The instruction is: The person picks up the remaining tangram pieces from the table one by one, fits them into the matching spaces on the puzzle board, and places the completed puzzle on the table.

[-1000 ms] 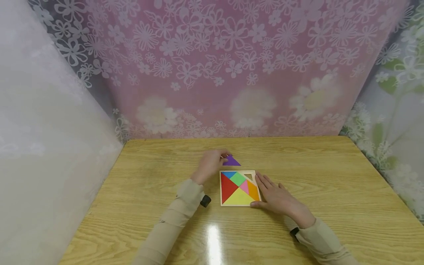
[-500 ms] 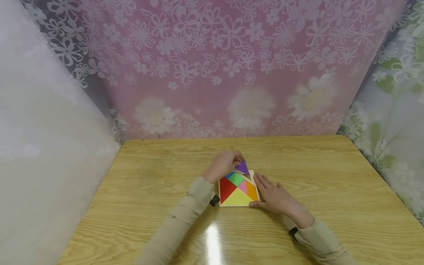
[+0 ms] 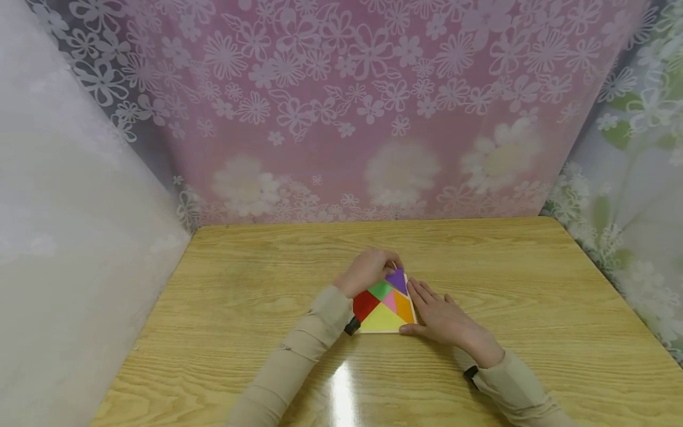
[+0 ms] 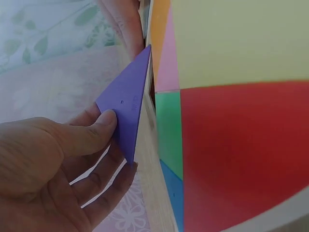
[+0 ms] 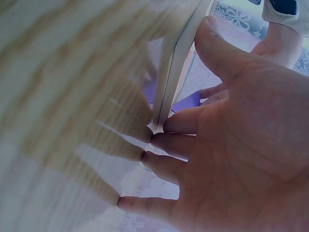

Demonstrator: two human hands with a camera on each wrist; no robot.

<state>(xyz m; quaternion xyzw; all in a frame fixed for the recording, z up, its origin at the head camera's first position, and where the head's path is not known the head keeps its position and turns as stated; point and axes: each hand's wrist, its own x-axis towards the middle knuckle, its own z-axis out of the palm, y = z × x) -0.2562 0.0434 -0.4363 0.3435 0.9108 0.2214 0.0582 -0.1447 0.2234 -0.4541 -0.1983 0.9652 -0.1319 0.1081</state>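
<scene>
My left hand (image 3: 368, 271) pinches a purple triangle tile (image 3: 398, 281) between thumb and fingers, over the top right corner of a wooden tangram tray (image 3: 381, 332). In the left wrist view, the tile (image 4: 124, 101) is tilted against the tray's surface. Red (image 3: 365, 304), yellow (image 3: 381, 320), green (image 3: 380, 290), pink (image 3: 390, 301) and orange (image 3: 404, 307) tiles lie in the tray. A blue tile (image 4: 170, 186) shows only in the left wrist view. My right hand (image 3: 445, 318) rests along the tray's right edge, fingers straight and thumb at the lower right corner.
The tray lies on a wood-grain table (image 3: 256, 284). A pink flowered curtain (image 3: 331, 118) hangs behind the table, with pale cloth (image 3: 80, 207) on the left and flowered cloth (image 3: 640, 178) on the right.
My left hand has carried the purple tile rightward and down, from behind the tray to above its top right corner, turning it. My right hand stays at the tray's edge.
</scene>
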